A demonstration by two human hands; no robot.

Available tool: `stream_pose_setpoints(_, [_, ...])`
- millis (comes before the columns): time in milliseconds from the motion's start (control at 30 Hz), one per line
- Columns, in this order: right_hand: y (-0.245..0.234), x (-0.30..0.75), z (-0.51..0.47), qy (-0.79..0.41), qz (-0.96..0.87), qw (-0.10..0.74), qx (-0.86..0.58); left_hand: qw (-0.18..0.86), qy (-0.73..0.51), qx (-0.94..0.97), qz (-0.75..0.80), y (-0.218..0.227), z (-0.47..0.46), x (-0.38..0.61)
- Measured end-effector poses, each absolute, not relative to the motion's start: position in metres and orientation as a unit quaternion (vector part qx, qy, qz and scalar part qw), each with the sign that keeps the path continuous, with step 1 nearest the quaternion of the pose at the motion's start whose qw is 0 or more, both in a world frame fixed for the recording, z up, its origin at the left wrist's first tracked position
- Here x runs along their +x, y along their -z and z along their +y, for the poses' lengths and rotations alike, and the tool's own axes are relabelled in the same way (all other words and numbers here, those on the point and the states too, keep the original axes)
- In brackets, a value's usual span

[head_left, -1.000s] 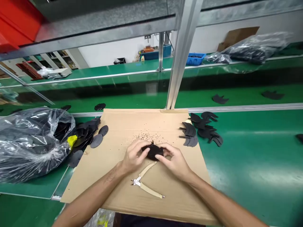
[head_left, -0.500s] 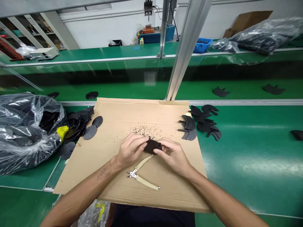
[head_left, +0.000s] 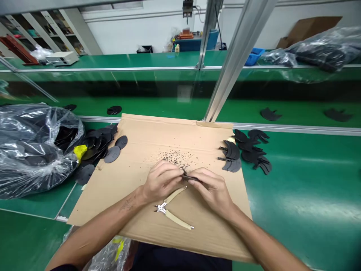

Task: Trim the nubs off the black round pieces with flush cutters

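Between my two hands is a thin black plastic piece (head_left: 190, 177), seen nearly edge-on and partly covered by fingers. My left hand (head_left: 163, 178) pinches its left end, and my right hand (head_left: 210, 184) grips the right end. Just below them, a pair of cutting pliers (head_left: 169, 209) with cream handles lies spread on the cardboard sheet (head_left: 146, 222). Small black scraps (head_left: 177, 156) are scattered on the cardboard beyond my fingers. Two black discs (head_left: 113, 153) rest on the sheet's left side. Several curved black pieces (head_left: 231, 150) overlap at its right edge.
A clear plastic bag (head_left: 36, 150) of black parts bulges at the left, beside a heap of black discs (head_left: 98, 139). More curved pieces (head_left: 251, 145) lie on the green bench at right. A metal post (head_left: 237, 64) rises behind the cardboard.
The black piece has turned from showing its broad face to nearly edge-on, still between both hands. The whole view has shifted slightly; the pliers lie as before.
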State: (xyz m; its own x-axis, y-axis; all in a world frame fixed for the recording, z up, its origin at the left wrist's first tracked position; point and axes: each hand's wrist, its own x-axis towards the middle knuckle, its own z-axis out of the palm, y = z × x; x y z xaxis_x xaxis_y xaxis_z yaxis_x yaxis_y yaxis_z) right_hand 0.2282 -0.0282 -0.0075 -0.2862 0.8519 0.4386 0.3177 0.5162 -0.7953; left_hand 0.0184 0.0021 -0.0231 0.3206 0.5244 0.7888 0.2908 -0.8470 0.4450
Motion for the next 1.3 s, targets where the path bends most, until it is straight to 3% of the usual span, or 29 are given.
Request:
stream_pose_setpoints(233, [0.008, 0.226, -0.030, -0.304, -0.760, 0.448, -0.360, 0.294, -0.493, 0.784, 0.235, 0.019, 0.002, 0.019])
stream_pose_setpoints(867, [0.011, 0.224, -0.034, -0.294, -0.772, 0.449, -0.341, 0.263, -0.477, 0.815, 0.199, 0.013, 0.003, 0.017])
stream_pose_setpoints(1300, [0.014, 0.226, -0.035, -0.299, -0.781, 0.432, -0.338, 0.313, -0.480, 0.791, 0.214, 0.009, -0.002, 0.017])
